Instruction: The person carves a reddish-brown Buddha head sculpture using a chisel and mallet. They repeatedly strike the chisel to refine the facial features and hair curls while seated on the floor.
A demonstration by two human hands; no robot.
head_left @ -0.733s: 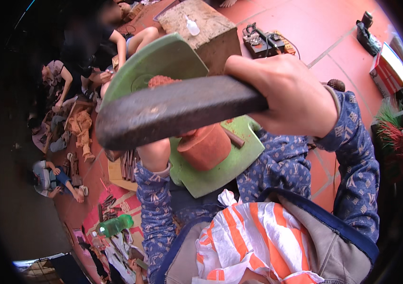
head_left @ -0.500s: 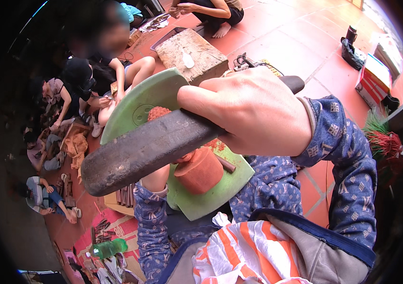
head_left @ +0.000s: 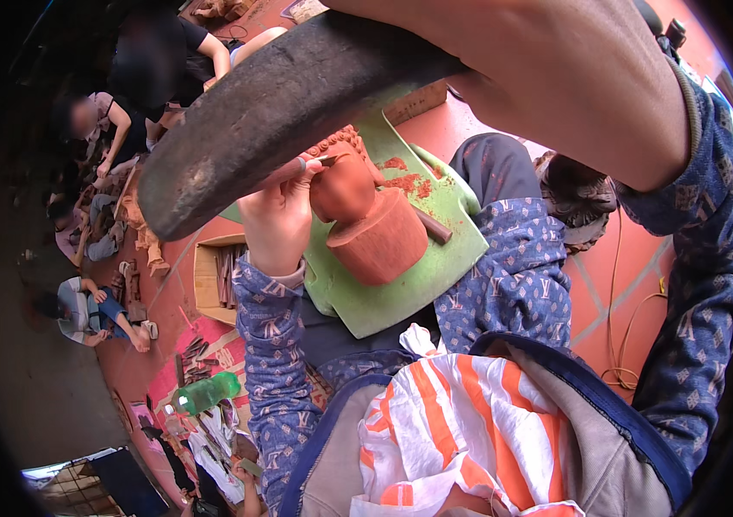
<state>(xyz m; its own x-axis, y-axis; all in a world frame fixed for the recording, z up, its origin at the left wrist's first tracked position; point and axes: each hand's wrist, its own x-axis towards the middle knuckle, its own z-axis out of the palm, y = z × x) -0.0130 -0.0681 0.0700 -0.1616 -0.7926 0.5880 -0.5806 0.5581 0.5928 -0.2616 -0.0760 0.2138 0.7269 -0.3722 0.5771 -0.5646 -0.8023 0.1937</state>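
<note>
A reddish-brown carved wooden head (head_left: 345, 194) with curled hair lies tilted on its thick neck base (head_left: 379, 241), on a green plastic board (head_left: 366, 314) over my lap. My left hand (head_left: 276, 224) is closed round a chisel (head_left: 284, 175), its tip at the carving near the edge of the curls. Above it, close to the camera, my right hand (head_left: 478, 60) grips a long dark wooden mallet (head_left: 289, 103). The mallet hides part of the board; that hand's fingers are partly cut off by the upper edge. A short brown rod (head_left: 433, 226) lies beside the base.
Red wood shavings (head_left: 409, 183) lie on the board. To the left stands a cardboard box (head_left: 207, 276) of tool handles, with a green bottle (head_left: 207, 392) nearer me. People sit at the far left. A dark carved piece (head_left: 573, 202) and a cord (head_left: 616, 336) are at right.
My right hand and the mallet have risen toward the upper edge. The carving and my left hand with its chisel, mostly hidden before, now show as the view has shifted.
</note>
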